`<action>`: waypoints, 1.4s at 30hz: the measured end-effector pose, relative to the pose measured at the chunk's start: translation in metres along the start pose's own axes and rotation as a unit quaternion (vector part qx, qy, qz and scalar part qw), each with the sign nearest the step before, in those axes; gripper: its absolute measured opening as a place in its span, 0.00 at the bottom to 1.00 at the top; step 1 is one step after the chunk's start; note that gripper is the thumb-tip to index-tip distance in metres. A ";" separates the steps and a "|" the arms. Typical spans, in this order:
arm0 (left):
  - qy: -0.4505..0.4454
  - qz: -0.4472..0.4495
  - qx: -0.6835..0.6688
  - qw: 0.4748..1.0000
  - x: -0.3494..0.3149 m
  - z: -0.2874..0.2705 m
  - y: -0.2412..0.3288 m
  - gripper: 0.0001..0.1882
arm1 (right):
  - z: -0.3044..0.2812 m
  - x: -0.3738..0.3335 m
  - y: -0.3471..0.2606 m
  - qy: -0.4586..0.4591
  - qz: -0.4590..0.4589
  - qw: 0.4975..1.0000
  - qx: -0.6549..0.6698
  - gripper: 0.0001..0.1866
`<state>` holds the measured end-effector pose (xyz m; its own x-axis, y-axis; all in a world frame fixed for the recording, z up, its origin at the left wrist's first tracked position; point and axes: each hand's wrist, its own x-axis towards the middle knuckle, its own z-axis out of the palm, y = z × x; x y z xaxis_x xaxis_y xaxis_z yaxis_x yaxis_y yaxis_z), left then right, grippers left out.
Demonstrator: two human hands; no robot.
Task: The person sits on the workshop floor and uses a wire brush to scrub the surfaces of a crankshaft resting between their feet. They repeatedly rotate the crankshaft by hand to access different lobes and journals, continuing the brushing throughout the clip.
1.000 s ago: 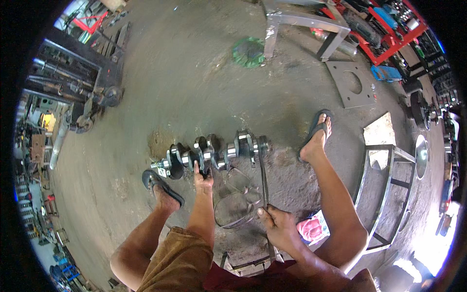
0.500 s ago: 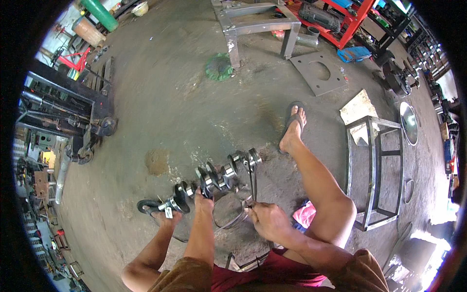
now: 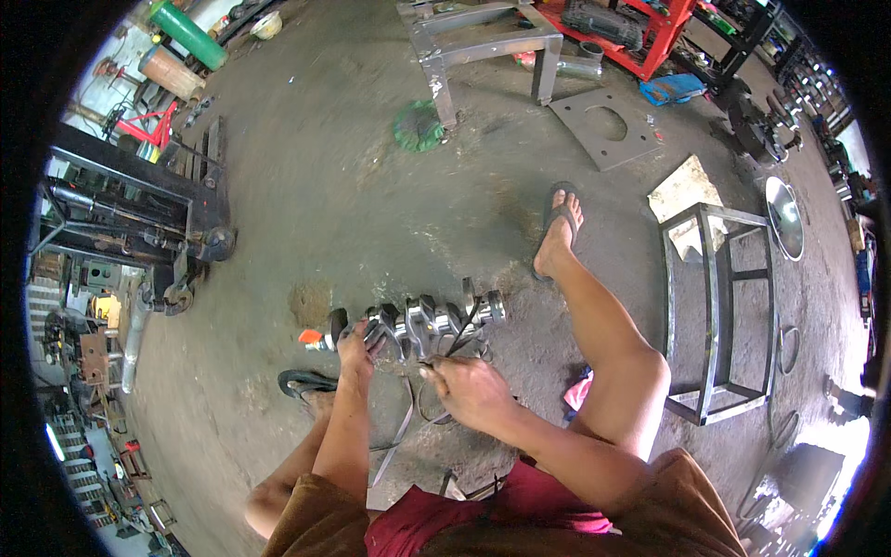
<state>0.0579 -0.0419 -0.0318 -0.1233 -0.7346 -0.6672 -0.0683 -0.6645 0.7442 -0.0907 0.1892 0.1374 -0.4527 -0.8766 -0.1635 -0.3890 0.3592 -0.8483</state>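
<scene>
A shiny metal crankshaft (image 3: pixel 419 320) lies slantwise over the floor before me, its right end slightly farther off. My left hand (image 3: pixel 356 349) is closed around its left part, near a dark round web. An orange tag (image 3: pixel 310 336) shows at the left end. A thin dark strip (image 3: pixel 464 336) passes around a journal near the right end. My right hand (image 3: pixel 469 392), closed, grips the strip's near part just on my side of the crankshaft. Loose lengths of strip (image 3: pixel 401 433) hang below, between my arms.
A steel frame stand (image 3: pixel 715 306) is at right, beside a metal bowl (image 3: pixel 784 218). Ahead are a grey steel bench (image 3: pixel 492 45), a holed plate (image 3: pixel 603 130) and a green round object (image 3: pixel 419 126). A dark wheeled machine (image 3: pixel 139 200) stands left. My sandalled feet flank the crankshaft.
The crankshaft has swung to lie more level, its left end moving away from me, and has turned. My left hand has moved left and away; my right hand has shifted left with the strip.
</scene>
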 end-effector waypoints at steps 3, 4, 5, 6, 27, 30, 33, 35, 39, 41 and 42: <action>-0.080 0.061 0.067 0.993 -0.048 0.001 0.012 0.11 | 0.013 -0.006 0.001 -0.012 0.000 1.000 -0.027 0.16; -0.084 0.059 0.089 0.991 -0.068 -0.001 0.011 0.11 | 0.018 -0.009 0.005 -0.014 -0.007 0.999 -0.030 0.16; -0.086 0.060 0.106 0.989 -0.089 -0.003 0.006 0.11 | 0.022 -0.011 0.010 -0.019 0.020 0.999 -0.034 0.16; -0.087 0.062 0.123 0.987 -0.111 -0.006 0.000 0.12 | 0.027 -0.013 0.016 -0.015 0.034 0.999 -0.032 0.16; -0.173 0.224 0.144 0.948 -0.334 -0.103 0.009 0.08 | 0.083 -0.075 0.073 0.170 0.166 0.971 -0.011 0.19; -0.167 0.232 0.170 0.943 -0.338 -0.105 0.007 0.08 | 0.073 -0.061 0.074 0.207 0.144 0.968 -0.008 0.19; -0.167 0.240 0.189 0.938 -0.342 -0.100 0.006 0.08 | 0.063 -0.051 0.083 0.266 0.069 0.961 -0.026 0.19; -0.171 0.260 0.230 0.922 -0.343 -0.093 0.004 0.08 | 0.055 -0.048 0.094 0.293 0.031 0.955 -0.031 0.18; -0.195 0.227 0.246 0.922 -0.341 -0.076 0.002 0.08 | 0.032 -0.041 0.117 0.246 0.205 0.947 0.028 0.17; -0.190 0.227 0.286 0.911 -0.338 -0.065 0.004 0.08 | 0.024 -0.030 0.120 0.230 0.181 0.956 0.027 0.17; -0.205 0.225 0.271 0.913 -0.335 -0.057 0.005 0.09 | 0.021 -0.023 0.119 0.245 0.175 0.954 0.017 0.17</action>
<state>0.1550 0.1933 0.1940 -0.6125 -0.7297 -0.3039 -0.3853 -0.0601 0.9208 -0.1099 0.2450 0.0293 -0.8735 -0.4474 -0.1917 -0.1230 0.5839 -0.8024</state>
